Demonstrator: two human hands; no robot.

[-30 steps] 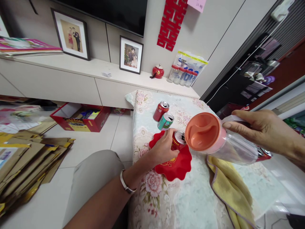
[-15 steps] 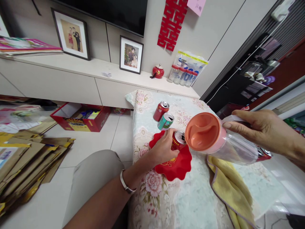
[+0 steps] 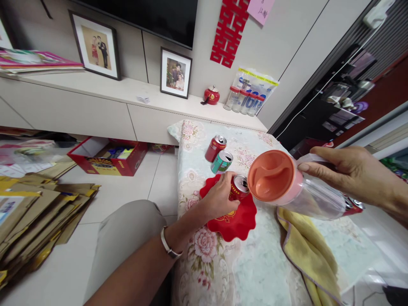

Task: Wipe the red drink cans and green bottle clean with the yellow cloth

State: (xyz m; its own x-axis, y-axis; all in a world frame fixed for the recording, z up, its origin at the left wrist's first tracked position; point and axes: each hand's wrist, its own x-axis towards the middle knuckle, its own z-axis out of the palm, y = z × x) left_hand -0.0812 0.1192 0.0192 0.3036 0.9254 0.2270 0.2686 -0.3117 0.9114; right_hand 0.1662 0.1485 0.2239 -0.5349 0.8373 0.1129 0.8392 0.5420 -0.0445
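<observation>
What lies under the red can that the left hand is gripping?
A scalloped red plate sits under the red can gripped by the left hand, on the floral tablecloth. The can's base is hidden.

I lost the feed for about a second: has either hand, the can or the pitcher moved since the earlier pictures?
Nothing has visibly changed. The left hand still grips the red can standing on the red dish, and the right hand still holds the clear pitcher with the orange lid tilted toward that can. The other two cans and the yellow cloth lie as before.
</observation>
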